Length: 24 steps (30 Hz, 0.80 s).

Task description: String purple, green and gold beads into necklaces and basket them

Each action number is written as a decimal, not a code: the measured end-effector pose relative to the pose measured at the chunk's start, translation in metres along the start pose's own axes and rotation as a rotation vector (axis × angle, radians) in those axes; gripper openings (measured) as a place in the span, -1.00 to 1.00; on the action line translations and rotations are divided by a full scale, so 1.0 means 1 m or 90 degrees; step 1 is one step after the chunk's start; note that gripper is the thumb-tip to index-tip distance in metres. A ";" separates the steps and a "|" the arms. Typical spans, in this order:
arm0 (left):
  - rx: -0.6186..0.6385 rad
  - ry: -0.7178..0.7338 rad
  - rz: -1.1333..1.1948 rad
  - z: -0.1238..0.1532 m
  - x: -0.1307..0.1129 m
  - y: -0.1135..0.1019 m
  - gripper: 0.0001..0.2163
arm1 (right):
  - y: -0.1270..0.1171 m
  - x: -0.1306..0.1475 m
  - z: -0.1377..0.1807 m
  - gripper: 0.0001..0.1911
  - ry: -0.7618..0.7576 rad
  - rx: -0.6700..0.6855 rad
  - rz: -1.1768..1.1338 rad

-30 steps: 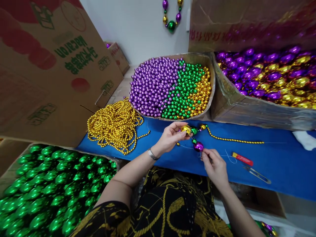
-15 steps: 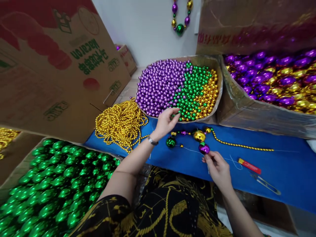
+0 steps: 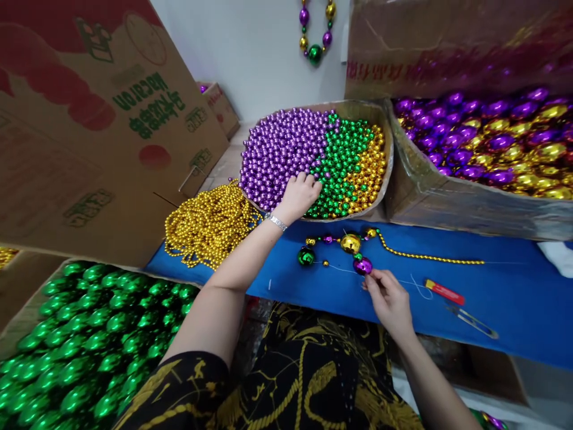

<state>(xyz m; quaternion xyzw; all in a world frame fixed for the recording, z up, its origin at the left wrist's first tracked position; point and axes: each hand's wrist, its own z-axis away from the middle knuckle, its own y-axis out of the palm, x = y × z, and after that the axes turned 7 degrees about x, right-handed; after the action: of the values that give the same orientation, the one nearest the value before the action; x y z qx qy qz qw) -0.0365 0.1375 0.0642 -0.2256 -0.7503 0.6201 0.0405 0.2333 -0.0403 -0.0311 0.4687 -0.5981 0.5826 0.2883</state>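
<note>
The left hand [image 3: 301, 194] reaches up into the middle of the frame and rests, fingers curled down, on the small beads in the shallow cardboard tray [image 3: 385, 173], right where the purple beads [image 3: 282, 149] meet the green beads [image 3: 342, 161]; whether it has pinched a bead cannot be told. The right hand [image 3: 388, 298], lower and right of centre, has its fingertips pinched together on the thin thread just below the purple ball [image 3: 362, 266] of the half-strung necklace [image 3: 353, 248]. That necklace lies on the blue worktop [image 3: 514, 286], with a gold ball [image 3: 350, 243] and a green ball [image 3: 307, 257] beside the purple one and a gold bead strand [image 3: 430, 258] trailing right. A red lighter [image 3: 444, 292] and thread snips [image 3: 474, 321] lie near the right hand.
</note>
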 end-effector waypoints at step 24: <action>0.097 -0.264 1.287 0.064 -0.066 0.011 -0.75 | -0.008 0.023 -0.007 -0.90 -0.104 -0.032 0.177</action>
<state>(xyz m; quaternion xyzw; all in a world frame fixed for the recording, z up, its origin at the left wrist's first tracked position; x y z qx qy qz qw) 0.0036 0.0553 0.0538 -0.6361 -0.1615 0.4372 -0.6150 0.2300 -0.0375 -0.0061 0.4197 -0.6931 0.5617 0.1669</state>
